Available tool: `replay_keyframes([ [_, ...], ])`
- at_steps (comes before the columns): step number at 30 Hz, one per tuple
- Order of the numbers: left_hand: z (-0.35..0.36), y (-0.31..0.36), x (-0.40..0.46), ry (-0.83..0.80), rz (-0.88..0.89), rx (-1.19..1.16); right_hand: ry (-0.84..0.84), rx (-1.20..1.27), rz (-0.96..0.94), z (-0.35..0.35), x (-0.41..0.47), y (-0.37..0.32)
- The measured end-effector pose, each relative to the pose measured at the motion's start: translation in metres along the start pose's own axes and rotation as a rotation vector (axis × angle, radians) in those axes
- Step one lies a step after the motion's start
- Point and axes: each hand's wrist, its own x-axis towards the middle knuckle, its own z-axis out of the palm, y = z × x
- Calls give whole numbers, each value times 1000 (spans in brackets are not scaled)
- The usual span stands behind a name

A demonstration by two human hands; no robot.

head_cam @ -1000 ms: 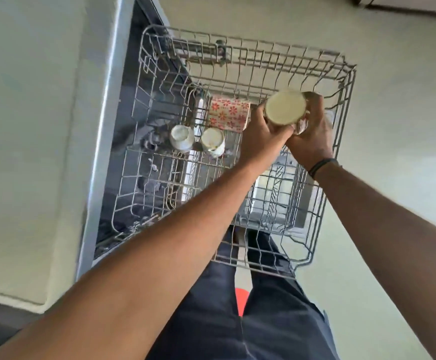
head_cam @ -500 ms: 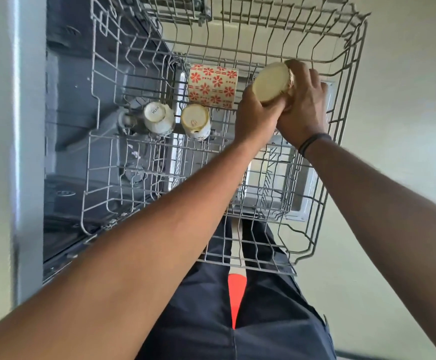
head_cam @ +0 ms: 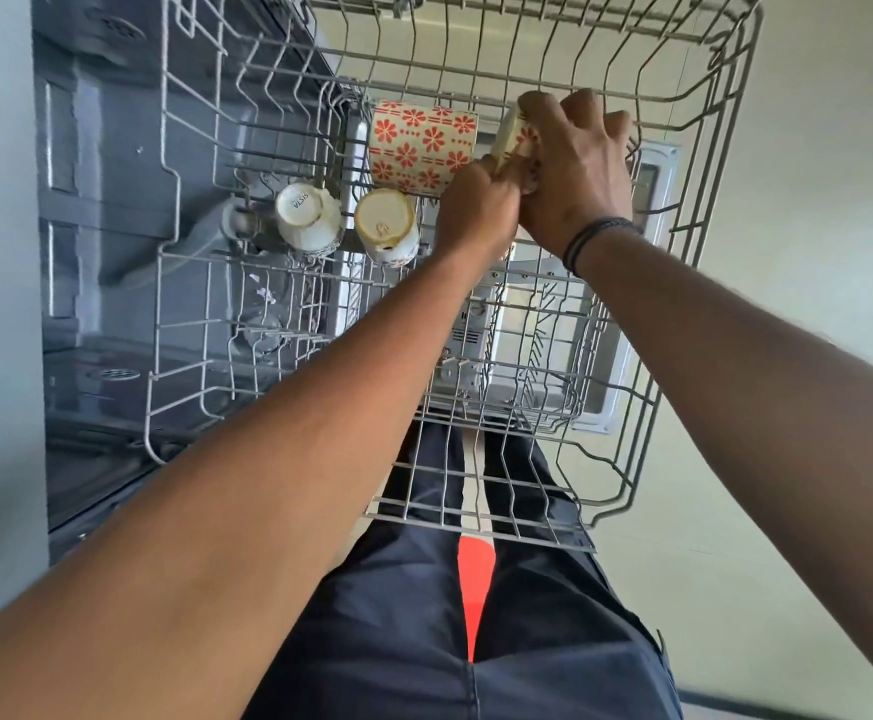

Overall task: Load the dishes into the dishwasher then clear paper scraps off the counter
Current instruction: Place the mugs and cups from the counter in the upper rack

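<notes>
Cream mug (head_cam: 511, 133) over the wire rack (head_cam: 694, 314) — right hand (head_cam: 577, 174) wrapped round it, left hand (head_cam: 478, 210) pinching its lower edge

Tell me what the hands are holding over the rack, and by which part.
Both hands hold one cream cup: the right hand wraps over its side, the left hand pinches its lower edge. The exact finger contact is hidden.

Wire rack pulled out of the dishwasher, holding cups

The grey wire rack (head_cam: 694, 283) carries a mug with red flower print (head_cam: 421, 145) lying on its side. Just in front of that mug stand two small white cups, bottoms up: one (head_cam: 385, 226) directly before it, the other (head_cam: 305, 215) to its left. A cream cup (head_cam: 513, 138) sits tilted just right of the flowered mug.
</notes>
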Motion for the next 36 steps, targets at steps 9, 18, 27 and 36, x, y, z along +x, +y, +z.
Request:
replay_keyframes([
  [9, -6, -2, 25, 24, -103, 32, -78, -126, 66, -2, 11, -13],
  [18, -5, -15, 20, 253, 8, 112, -344, -199, 57, -14, 27, -20],
  [27, -7, -22, 4, 284, 113, 140, -416, -270, 105, -27, 33, -5],
  [36, -7, -17, 2, 358, 145, 171, -391, -219, 128, -30, 24, -4],
])
